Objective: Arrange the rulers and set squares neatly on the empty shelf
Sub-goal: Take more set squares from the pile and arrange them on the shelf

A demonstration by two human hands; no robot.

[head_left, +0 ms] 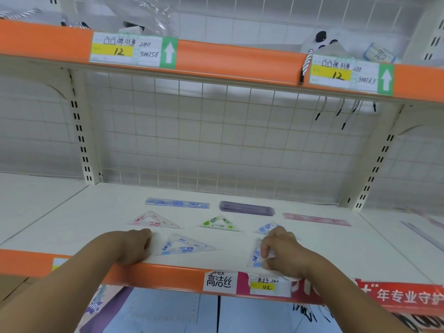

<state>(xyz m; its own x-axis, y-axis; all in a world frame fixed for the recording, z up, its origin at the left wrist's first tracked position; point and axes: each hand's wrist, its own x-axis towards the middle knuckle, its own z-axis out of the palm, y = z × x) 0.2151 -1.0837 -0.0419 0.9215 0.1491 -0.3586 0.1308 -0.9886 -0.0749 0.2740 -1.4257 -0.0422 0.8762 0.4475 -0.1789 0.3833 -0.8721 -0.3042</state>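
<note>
On the white shelf lie a blue ruler, a purple ruler stack and a pink ruler in a back row. In front of them sit a pink set square, a green one and a blue one. A larger blue set square lies near the front edge, its left corner touched by my left hand, whose fingers are curled. My right hand pinches another blue set square at the front edge.
An orange price rail with labels runs along the shelf front. The upper shelf overhangs, with cords dangling at the right. A wire grid backs the shelf. A clear ruler lies far right. Bare shelf surface shows at left and right.
</note>
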